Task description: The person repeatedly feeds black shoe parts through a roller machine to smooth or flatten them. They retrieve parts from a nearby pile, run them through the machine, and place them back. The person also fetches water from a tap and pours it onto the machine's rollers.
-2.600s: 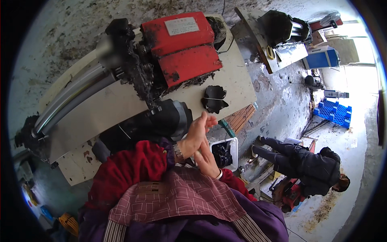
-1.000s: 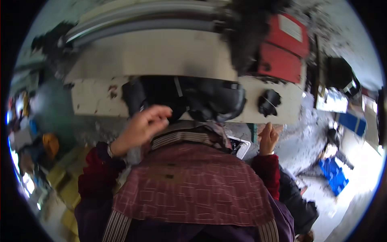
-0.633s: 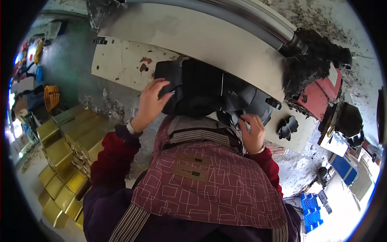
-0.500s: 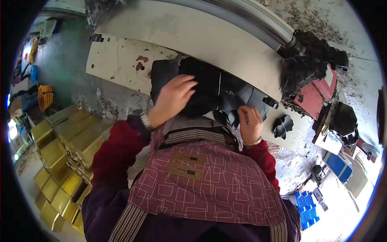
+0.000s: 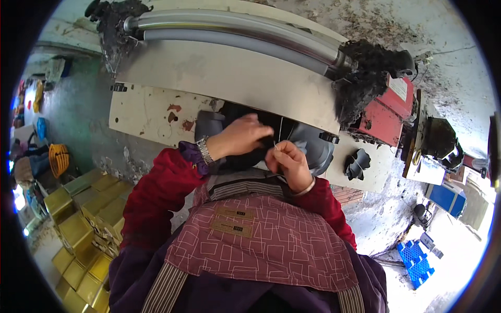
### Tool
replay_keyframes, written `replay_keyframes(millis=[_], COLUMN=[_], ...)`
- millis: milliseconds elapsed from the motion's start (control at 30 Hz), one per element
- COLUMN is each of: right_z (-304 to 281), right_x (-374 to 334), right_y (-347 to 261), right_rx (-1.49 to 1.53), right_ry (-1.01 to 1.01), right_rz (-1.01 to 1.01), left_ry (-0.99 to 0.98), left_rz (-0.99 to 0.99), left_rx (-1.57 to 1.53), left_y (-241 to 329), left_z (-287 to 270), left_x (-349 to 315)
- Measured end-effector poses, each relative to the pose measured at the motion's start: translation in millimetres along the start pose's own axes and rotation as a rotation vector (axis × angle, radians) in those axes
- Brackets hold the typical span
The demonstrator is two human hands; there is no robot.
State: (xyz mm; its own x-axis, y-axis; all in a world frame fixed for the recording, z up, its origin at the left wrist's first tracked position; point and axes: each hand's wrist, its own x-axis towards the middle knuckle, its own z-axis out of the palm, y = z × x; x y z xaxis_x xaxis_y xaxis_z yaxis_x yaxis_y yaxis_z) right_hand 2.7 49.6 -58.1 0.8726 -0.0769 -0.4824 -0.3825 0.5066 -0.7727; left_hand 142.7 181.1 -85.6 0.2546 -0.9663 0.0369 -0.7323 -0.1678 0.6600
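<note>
My left hand (image 5: 242,136) is above the dark gap below the cream machine panel, its fingers bent and pressed together; what is between them, if anything, is hidden. Just right of it, my right hand (image 5: 292,166) has thumb and index finger pinched on a thin white cord (image 5: 281,127), which runs up toward the panel's edge. Under and between the hands lies black material, mostly covered. A smooth dark grey piece (image 5: 209,124) shows left of my left hand, and a rounded grey piece (image 5: 317,147) lies right of my right hand.
A metal roller (image 5: 235,23) spans the cream panel (image 5: 224,70), with dark fluff at its ends. A scalloped black piece (image 5: 357,164) lies on the ledge at right, near a red box (image 5: 383,112). Gold-coloured tins (image 5: 78,224) are stacked at lower left.
My right hand has moved left and closed on the cord. My left hand has shifted slightly right and down, toward it. The view has shifted, showing more of the roller.
</note>
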Motion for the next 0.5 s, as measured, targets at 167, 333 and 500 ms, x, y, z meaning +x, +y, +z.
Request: replay_keyframes(millis=[167, 333, 500], right_z=[-39.7, -106.6, -47.2], right_x=[-46.6, -70.4, -42.1], right_y=[-24.4, 15.6, -13.6], right_rx=[0.454, 0.706, -0.938], right_ry=[0.143, 0.314, 0.217], right_rz=[0.012, -0.177, -0.691], left_ry=[-0.056, -0.059, -0.039], left_rz=[0.009, 0.099, 0.193], left_rx=[-0.164, -0.106, 0.096], left_y=[17.2, 28.3, 43.6], left_z=[4.1, 16.8, 30.2], left_x=[0.6, 7.0, 11.8])
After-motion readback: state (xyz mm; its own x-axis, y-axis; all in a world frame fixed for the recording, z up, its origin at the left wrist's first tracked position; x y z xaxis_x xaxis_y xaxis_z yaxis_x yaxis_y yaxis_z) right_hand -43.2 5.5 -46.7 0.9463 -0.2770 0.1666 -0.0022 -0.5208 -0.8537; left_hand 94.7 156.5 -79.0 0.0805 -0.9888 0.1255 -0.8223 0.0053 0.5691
